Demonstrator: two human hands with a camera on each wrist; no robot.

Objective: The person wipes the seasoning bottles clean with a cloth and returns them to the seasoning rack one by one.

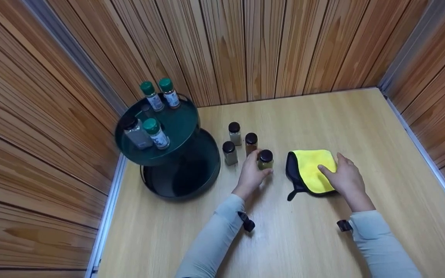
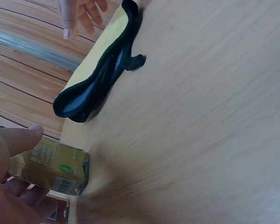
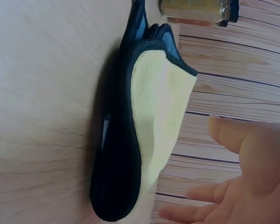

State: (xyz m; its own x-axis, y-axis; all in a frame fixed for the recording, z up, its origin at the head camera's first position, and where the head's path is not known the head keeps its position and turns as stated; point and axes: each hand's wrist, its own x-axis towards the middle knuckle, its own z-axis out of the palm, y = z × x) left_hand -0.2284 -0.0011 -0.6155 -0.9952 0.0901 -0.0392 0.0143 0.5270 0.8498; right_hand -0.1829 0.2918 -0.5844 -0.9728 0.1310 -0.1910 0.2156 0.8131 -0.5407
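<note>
My left hand holds a square spice jar with a black lid, thumb on one side and fingers on the other. Its yellowish contents and printed label show in the left wrist view, and its base is at the tabletop. Close beside it stand an orange-brown jar, a pale jar and a grey-brown jar, all black-lidded. My right hand hovers with spread fingers over the right side of a folded yellow cloth with dark edging. In the right wrist view a gap separates fingers and cloth.
A dark green two-tier round rack stands at the left. On its upper tier are green-capped jars and a tipped black-lidded jar. Wood-panelled walls close off the table at the back and sides.
</note>
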